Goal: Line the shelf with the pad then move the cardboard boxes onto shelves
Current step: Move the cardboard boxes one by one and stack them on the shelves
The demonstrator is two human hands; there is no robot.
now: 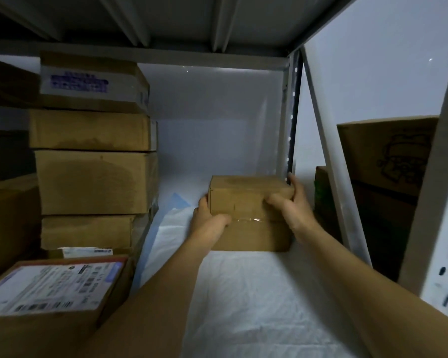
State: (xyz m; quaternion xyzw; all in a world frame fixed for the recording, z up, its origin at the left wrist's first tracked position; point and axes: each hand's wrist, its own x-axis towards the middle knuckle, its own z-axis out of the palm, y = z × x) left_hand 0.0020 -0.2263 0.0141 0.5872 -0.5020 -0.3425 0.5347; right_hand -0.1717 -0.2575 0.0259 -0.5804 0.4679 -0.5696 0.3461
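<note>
Cardboard box [248, 202] on pad [243, 293], between both grips

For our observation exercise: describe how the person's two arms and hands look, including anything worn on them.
Both forearms are bare up to the frame edge, with no sleeves showing. The left hand and right hand wear no gloves. No rings, watch or bracelets are visible, though the dim light hides fine detail.

Dim, cool-toned view inside a shelf bay.

The white pad [256, 293] and back wall [212, 120] catch the most light; the stacked boxes [93, 161] at left sink into shadow. Tape on the held box [248, 213] shows a small glare. Edges bend with wide-angle distortion; detail is soft and slightly blurred throughout.
</note>
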